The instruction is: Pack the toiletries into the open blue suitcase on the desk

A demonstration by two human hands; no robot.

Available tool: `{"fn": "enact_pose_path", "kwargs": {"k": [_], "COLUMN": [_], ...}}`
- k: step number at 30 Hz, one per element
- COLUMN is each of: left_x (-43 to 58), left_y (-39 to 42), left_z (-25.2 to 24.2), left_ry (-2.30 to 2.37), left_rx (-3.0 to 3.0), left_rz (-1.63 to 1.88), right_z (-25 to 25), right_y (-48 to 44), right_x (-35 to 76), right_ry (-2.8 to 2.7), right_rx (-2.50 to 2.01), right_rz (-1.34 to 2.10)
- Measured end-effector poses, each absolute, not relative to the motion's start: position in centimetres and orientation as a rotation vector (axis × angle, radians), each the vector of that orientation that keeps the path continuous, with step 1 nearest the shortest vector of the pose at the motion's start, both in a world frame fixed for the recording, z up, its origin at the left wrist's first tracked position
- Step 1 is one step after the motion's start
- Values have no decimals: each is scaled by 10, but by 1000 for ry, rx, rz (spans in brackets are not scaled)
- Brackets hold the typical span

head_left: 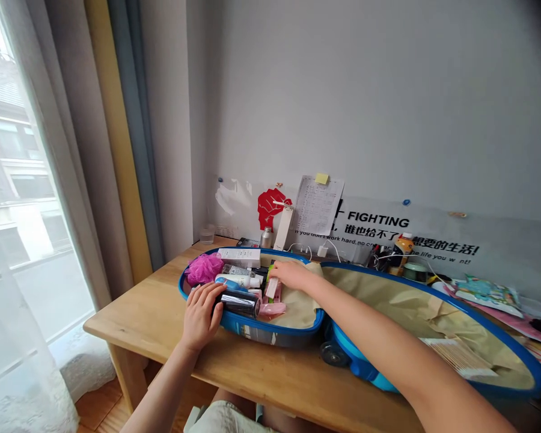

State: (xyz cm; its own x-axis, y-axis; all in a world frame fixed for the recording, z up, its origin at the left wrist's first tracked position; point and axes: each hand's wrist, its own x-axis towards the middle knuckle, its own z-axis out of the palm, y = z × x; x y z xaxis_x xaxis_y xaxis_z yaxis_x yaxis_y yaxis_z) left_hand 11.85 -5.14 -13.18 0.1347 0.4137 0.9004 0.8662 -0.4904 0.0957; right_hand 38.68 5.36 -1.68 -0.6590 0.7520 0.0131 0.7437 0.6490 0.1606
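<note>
A blue-rimmed suitcase (270, 335) lies opened out on the wooden table. My left hand (202, 316) rests flat over the near rim of its left half, fingers stretched out beside a dark shiny cylinder (240, 303). Inside that half, my right hand (291, 275) is closed on a small pale pink box (272, 287); its fingertips are partly hidden. Around the hands lie a pink bath puff (204, 268), a white box (238, 257), a white tube (247, 281), a blue bottle (231, 285) and a pink item (273, 308).
Cotton swabs (457, 356) lie in the suitcase's right half. Behind it stand a metallic bottle (265, 237), a tall white box (284, 228), an orange bottle (402, 249) and white cables. A colourful packet (489, 294) is at the right. Curtains (117, 132) hang at the left.
</note>
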Motion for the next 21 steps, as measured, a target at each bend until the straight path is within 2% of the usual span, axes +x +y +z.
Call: {"fn": "enact_pose_path", "kwargs": {"k": [7, 12, 21], "left_x": [119, 120, 117], "left_y": [-51, -52, -51], "left_z": [-132, -131, -132], "left_ry": [-1248, -1235, -1254], "left_rx": [-1971, -1961, -1984], "left_rz": [-1328, -1333, -1335], "right_z": [-35, -28, 23], "right_y": [58, 61, 58], "right_x": [370, 387, 554], "right_ry": [2789, 2832, 2609], "right_rx": [1285, 1461, 2058], "right_rz": [62, -29, -100]}}
